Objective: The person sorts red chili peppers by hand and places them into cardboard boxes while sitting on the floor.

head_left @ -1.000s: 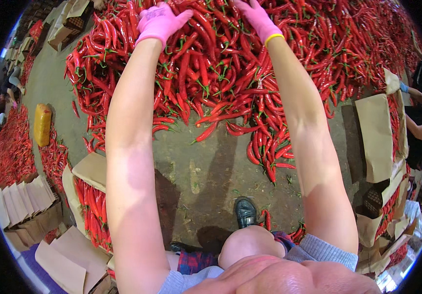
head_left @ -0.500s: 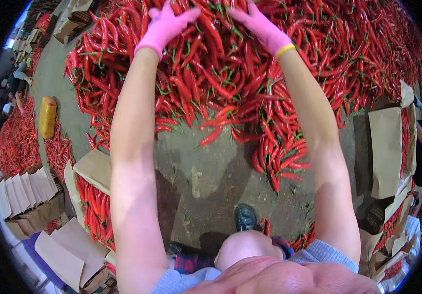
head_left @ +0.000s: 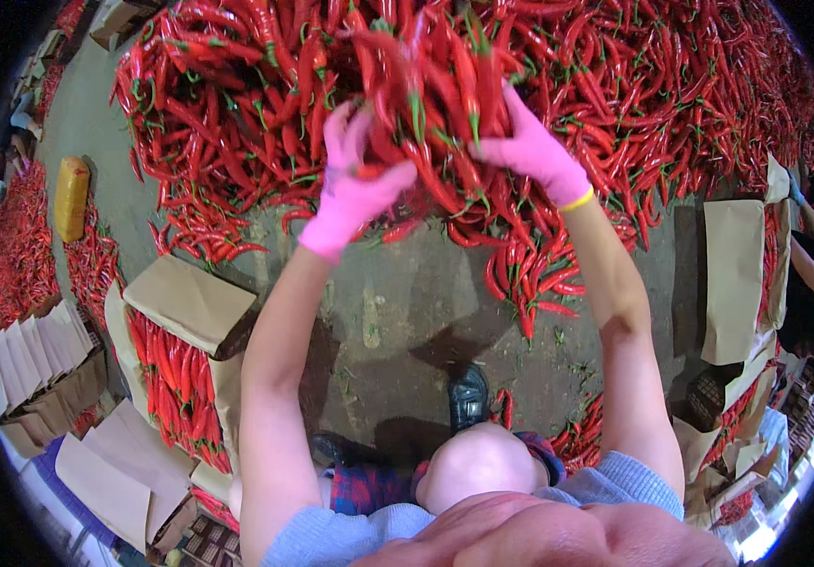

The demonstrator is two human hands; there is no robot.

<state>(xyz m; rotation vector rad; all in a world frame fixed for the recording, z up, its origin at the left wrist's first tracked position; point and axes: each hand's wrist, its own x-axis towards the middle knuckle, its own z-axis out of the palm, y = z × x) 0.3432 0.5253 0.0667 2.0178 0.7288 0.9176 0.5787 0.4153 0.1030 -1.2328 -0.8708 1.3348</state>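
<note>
Between my two pink-gloved hands is a loose bunch of red chili peppers (head_left: 430, 113), some with green stems, partly smeared by motion. My left hand (head_left: 355, 184) cups the bunch from the left, thumb across its near side. On the other side my right hand (head_left: 534, 151), its glove cuffed in yellow, presses in with fingers partly hidden behind the peppers. Behind and around them spreads a large heap of red chili peppers (head_left: 634, 104). A small tongue of loose peppers (head_left: 530, 283) lies on the floor below my right hand.
On my left stands a paper-lined box of peppers (head_left: 175, 378) with a brown flap (head_left: 189, 298). Beyond it are a yellow package (head_left: 71, 198) and stacked paper liners (head_left: 43, 364). More paper-lined boxes (head_left: 736, 283) line the right, beside another person's arm (head_left: 811, 274). My shoe (head_left: 468, 397) is on the floor (head_left: 397, 302).
Both hands have drawn back toward me from the heap, bringing a bunch of chili peppers up between them. The view has shifted slightly, showing more of the left box.
</note>
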